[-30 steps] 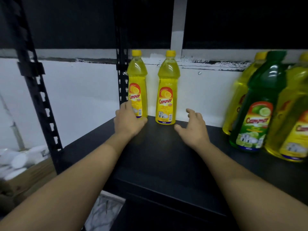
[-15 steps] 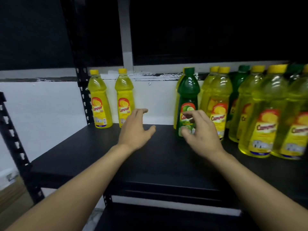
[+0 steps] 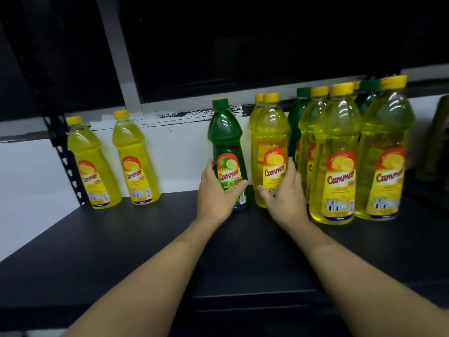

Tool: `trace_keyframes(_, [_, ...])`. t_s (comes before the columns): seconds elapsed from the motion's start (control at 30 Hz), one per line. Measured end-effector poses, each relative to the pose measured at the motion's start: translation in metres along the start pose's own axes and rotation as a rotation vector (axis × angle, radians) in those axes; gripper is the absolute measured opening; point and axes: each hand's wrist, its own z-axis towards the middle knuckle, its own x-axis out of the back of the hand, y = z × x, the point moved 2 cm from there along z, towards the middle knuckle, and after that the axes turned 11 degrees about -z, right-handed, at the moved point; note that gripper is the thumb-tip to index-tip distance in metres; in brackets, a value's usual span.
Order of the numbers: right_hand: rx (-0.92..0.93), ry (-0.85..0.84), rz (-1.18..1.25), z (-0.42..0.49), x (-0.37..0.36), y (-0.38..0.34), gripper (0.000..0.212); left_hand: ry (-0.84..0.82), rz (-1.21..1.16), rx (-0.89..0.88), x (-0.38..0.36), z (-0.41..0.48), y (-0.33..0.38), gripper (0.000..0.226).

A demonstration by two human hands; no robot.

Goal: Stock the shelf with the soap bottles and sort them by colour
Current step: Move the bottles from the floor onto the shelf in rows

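Note:
On the black shelf point(image 3: 126, 239) a green lime soap bottle point(image 3: 224, 135) stands upright near the middle, and my left hand point(image 3: 215, 195) wraps its lower part, thumb on the right side. Just right of it, my right hand point(image 3: 285, 195) cups a yellow soap bottle point(image 3: 269, 132) with the thumb on its left. Two yellow bottles point(image 3: 93, 166) point(image 3: 136, 164) stand apart at the back left. At the right is a mixed cluster: yellow bottles point(image 3: 336, 154) in front, green bottles point(image 3: 297, 117) partly hidden behind.
A black perforated upright point(image 3: 64, 159) rises at the shelf's back left corner, beside the leftmost bottle. A white wall point(image 3: 184, 154) closes the back. A dark, unclear object point(image 3: 435, 147) stands at the far right. Bare shelf surface lies between the left pair and the green bottle.
My view has swung right from the left yellow pair. Both hands moved right and forward: the left has closed around the green bottle, the right around the yellow one beside it.

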Motion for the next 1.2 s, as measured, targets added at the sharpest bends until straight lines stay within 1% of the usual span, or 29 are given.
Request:
trace_keyframes(0.1, [-0.036,-0.036,0.035,0.005,-0.005,0.008,0.103,0.000,-0.051,-0.015,-0.011,-0.004,-0.015,0.109])
trace_keyframes(0.23, [-0.022,-0.041,0.039,0.008,-0.009,0.011,0.104,-0.006,-0.111,-0.024,-0.014,0.002,-0.027,0.111])
trace_keyframes(0.37, [-0.032,-0.058,0.036,0.008,-0.008,0.011,0.108,-0.009,-0.130,-0.019,-0.014,0.002,-0.030,0.108])
trace_keyframes(0.5, [-0.029,-0.070,0.018,0.006,-0.007,0.011,0.105,-0.016,-0.138,0.004,-0.013,0.002,-0.028,0.105])
trace_keyframes(0.67, [-0.048,-0.086,0.019,0.007,-0.007,0.010,0.103,-0.025,-0.156,0.016,-0.011,0.002,-0.026,0.097])
trace_keyframes(0.9, [-0.065,-0.094,0.009,0.008,-0.006,0.009,0.103,-0.130,-0.137,0.005,0.021,-0.002,-0.033,0.087])
trace_keyframes(1.2, [-0.048,-0.093,-0.008,0.005,-0.004,0.008,0.102,-0.105,-0.136,0.045,0.052,0.008,-0.045,0.084])
